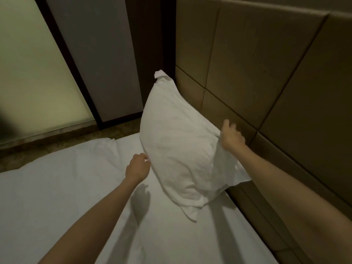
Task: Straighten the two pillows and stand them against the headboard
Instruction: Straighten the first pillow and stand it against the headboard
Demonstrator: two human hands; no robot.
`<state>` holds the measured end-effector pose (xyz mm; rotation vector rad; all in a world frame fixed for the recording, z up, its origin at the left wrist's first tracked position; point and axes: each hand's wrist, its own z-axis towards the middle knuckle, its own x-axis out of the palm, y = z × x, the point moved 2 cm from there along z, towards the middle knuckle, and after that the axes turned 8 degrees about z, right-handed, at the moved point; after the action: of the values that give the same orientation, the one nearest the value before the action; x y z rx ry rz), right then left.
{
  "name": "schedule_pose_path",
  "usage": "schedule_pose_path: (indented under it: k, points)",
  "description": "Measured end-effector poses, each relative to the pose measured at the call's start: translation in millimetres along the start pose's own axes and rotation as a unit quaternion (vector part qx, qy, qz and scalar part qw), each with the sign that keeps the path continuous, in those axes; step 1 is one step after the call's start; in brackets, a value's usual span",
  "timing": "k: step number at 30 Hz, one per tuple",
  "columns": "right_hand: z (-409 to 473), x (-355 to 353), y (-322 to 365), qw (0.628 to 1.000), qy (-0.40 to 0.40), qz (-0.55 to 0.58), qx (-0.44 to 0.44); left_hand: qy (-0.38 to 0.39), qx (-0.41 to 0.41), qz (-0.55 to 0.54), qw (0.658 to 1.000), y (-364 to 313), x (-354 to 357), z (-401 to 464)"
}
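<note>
Leaning on headboard [266, 63]: pillow [177, 141]. Right hand [231, 137] pinches its case; left hand [137, 168] loosely curled, holding nothing.

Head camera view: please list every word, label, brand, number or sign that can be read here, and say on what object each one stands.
There is no readable text in this view.
The pillow shows plain white fabric, with no tag or print visible.
The bed sheet is plain white.
The headboard panels are plain, with no logo or number.
The frosted glass panel bears no sign.
</note>
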<state>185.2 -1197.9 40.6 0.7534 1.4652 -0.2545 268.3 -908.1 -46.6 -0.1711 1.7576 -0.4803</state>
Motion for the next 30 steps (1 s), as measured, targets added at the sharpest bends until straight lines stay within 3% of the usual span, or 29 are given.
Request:
schedule_pose_path:
  k: [2, 6, 8, 14, 19, 23, 30]
  points:
    - [-6, -5, -10, 0.997, 0.057, -0.043, 0.019, 0.000, 0.005, -0.008, 1.000, -1, -7, -9]
    - [1, -59, -13, 0.993, -0.108, -0.025, -0.037, -0.013, 0.023, -0.029, 0.999, -13, -24, -23]
    - [-4, -74, -10, 0.988, -0.137, -0.044, -0.051, -0.020, 0.031, -0.038, 0.999, -19, -33, -31]
    - [-45, -63, -39, 0.999, -0.022, -0.033, 0.011, -0.014, 0.030, -0.064, 0.997, -19, -49, -64]
    - [-89, -73, -42, 0.995, -0.013, 0.097, -0.013, -0.001, 0.032, -0.157, 0.987, -28, -65, -102]
    - [-128, -81, -32, 0.964, -0.013, 0.262, -0.042, -0.001, 0.042, -0.242, 0.969, -34, -81, -140]
    - [-225, -77, -17, 0.945, 0.011, 0.318, -0.074, -0.005, 0.073, -0.286, 0.955, -20, -117, -230]
